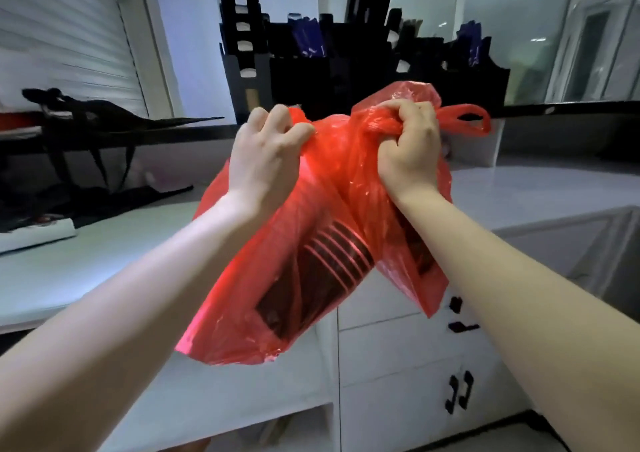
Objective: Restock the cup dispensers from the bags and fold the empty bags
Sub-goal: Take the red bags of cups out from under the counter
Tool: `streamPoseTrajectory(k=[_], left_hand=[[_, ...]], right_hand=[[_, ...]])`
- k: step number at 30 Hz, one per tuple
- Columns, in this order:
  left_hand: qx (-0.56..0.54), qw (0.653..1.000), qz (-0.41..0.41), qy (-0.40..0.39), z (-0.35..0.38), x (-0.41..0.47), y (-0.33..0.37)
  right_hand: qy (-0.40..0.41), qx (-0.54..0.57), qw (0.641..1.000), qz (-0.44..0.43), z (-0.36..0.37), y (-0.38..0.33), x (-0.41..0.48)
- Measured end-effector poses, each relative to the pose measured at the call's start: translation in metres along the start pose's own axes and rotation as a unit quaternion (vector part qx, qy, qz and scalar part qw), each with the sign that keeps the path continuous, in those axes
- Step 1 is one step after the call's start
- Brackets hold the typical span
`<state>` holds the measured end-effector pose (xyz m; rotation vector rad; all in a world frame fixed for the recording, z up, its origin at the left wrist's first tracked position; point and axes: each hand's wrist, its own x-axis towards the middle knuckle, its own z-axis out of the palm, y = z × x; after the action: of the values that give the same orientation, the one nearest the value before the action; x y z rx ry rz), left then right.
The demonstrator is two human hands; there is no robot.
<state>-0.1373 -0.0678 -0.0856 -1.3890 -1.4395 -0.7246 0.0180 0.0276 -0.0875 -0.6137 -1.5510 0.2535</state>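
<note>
A red plastic bag [242,299] hangs in the air in front of me, above the counter's corner. Through its thin film a stack of dark cups [332,261] shows, lying tilted. My left hand [266,160] grips the bag's top at the left. My right hand [408,146] grips the bunched handles at the right, and one red handle loop [464,119] sticks out past it. Black cup dispensers [301,81] stand on the raised ledge behind the bag, some slots showing white cup rims.
A white counter [86,261] runs left and right [554,188] of the corner, under a dark ledge. Black bags [104,119] lie on the ledge and counter at left. White cabinet doors with black handles [459,396] are below. A sink [609,250] lies at the right edge.
</note>
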Motion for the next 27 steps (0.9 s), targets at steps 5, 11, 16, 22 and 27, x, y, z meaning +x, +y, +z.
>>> streamPoseTrajectory(k=[5, 11, 16, 22, 27], left_hand=[[-0.014, 0.997, -0.034, -0.073, 0.054, 0.068, -0.017], [-0.023, 0.985, -0.047, -0.163, 0.101, 0.118, -0.024], [-0.022, 0.976, -0.071, -0.206, 0.134, 0.127, -0.030], [-0.053, 0.974, -0.102, -0.197, 0.186, 0.130, -0.035], [-0.074, 0.971, -0.117, -0.197, 0.222, 0.131, -0.036]], right_hand=[[-0.057, 0.001, 0.997, 0.061, 0.030, 0.031, 0.070], [-0.106, -0.010, 0.985, 0.133, 0.038, 0.071, 0.132], [-0.163, -0.035, 0.971, 0.172, 0.047, 0.106, 0.162], [-0.159, -0.068, 0.961, 0.214, 0.061, 0.154, 0.190], [-0.138, -0.108, 0.955, 0.239, 0.064, 0.191, 0.205]])
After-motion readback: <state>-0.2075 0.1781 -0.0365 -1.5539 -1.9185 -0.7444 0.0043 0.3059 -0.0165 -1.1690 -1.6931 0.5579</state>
